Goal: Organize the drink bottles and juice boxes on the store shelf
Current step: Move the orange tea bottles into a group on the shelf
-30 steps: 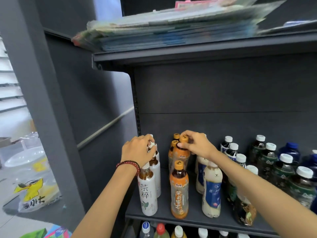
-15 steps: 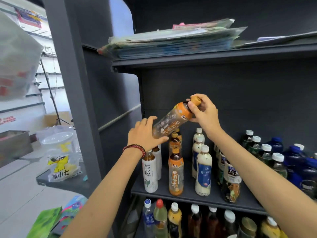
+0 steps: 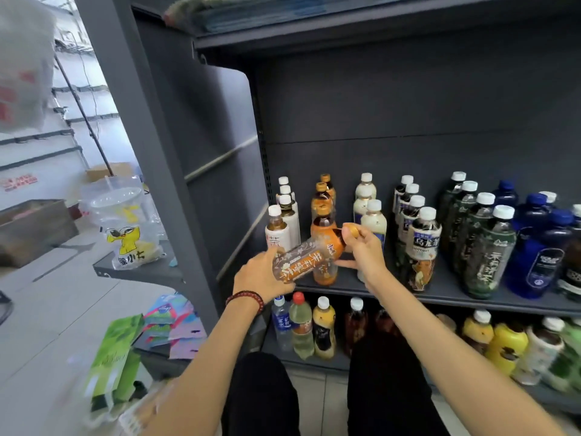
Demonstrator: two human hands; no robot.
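Presently we note the orange tea bottle (image 3: 309,258) tilted, cap toward the upper right, in the air before the middle shelf (image 3: 465,298). Our left hand (image 3: 259,278) grips its base; our right hand (image 3: 366,248) pinches the cap end. Much of the left grip is hidden behind the bottle; it appears to be a wrap.

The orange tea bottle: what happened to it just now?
The right hand lifted the orange tea bottle out of its row by the cap and tipped it sideways; the left hand left the white-label bottles and took its base. Both now hold it lower, before the shelf. The other rows stand unchanged.
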